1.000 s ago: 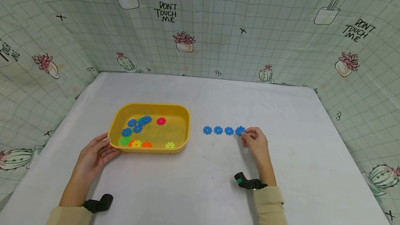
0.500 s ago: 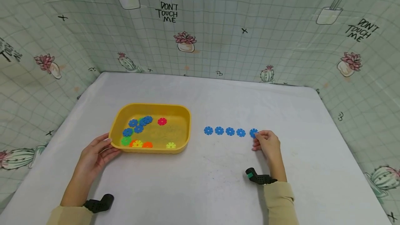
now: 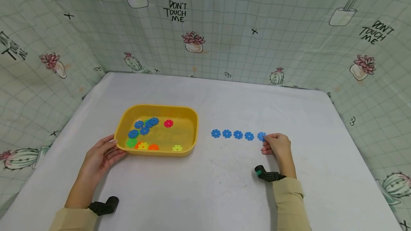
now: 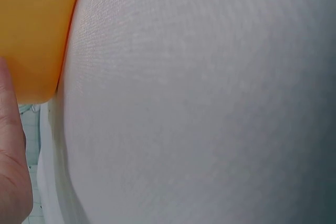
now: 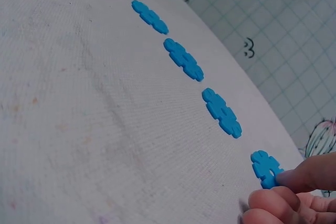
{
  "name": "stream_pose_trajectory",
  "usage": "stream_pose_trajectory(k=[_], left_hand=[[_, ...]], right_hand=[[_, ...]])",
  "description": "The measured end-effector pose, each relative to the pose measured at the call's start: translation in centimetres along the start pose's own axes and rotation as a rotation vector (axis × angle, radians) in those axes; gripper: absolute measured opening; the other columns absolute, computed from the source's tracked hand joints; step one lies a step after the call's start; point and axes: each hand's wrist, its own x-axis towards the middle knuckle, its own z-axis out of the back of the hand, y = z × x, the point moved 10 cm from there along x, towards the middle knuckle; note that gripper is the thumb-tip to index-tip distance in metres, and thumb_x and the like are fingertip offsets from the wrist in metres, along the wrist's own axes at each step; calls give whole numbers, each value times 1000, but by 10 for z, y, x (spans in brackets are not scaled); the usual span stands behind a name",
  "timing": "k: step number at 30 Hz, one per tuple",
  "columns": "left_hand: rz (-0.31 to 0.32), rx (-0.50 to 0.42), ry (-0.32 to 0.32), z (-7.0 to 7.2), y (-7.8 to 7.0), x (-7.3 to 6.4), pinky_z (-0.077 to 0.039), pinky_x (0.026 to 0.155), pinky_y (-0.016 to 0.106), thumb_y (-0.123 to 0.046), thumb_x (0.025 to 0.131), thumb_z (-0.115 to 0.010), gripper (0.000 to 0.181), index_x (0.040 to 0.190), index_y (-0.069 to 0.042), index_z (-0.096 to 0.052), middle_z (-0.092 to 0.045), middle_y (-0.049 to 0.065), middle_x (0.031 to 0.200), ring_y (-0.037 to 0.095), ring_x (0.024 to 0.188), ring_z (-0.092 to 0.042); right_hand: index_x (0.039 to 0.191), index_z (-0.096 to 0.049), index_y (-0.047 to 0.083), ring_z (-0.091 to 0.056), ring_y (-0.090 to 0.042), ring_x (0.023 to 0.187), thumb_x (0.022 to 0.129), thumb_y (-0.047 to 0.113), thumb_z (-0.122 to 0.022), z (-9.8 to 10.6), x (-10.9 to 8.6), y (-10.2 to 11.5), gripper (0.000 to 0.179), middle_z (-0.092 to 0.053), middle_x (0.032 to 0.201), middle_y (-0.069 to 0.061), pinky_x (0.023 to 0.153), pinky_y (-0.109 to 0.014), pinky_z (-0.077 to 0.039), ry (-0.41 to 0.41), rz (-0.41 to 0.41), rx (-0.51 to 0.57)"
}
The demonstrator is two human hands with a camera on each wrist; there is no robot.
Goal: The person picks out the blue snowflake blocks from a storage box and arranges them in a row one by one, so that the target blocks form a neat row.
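Note:
My right hand (image 3: 278, 149) pinches the edge of a blue snowflake disc (image 3: 261, 136) between thumb and finger at the right end of a row. In the right wrist view that disc (image 5: 264, 166) looks slightly tilted, its near edge covered by the fingers. To its left, more blue discs (image 3: 238, 134) lie flat, evenly spaced. My left hand (image 3: 97, 158) grips the front left corner of a yellow plastic tray (image 3: 196, 131), thumb at the rim and other fingers against the outside. The left wrist view shows only part of that hand (image 4: 11, 156) beside the tray wall (image 4: 34, 30).
Inside the tray lie several blue discs (image 3: 144, 131), with green (image 3: 131, 142), orange (image 3: 153, 147), yellow (image 3: 143, 146) and pink (image 3: 168, 123) ones. A white cloth (image 3: 192, 191) covers the table. Behind and beside it hangs a checked curtain (image 3: 224, 17) with cactus prints.
The right hand let go of one blue disc in the row, then moved right with another to the row's end. The left hand stays on the tray; the head view shifts slightly.

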Motion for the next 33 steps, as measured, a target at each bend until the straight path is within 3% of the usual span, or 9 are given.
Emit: stream_pose_trajectory(k=[33], left_hand=[[-7,-27,22,-2,-1,1,-58,72,28,-12,92,-58,14,103,-21,-61,-69,0,88,15,76,-69]], right_hand=[[104,-50,-5,-60,-8,47,94,16,-51,-3,4,2,24,-58,61,1,51,-25,-56,51,-9,-91]])
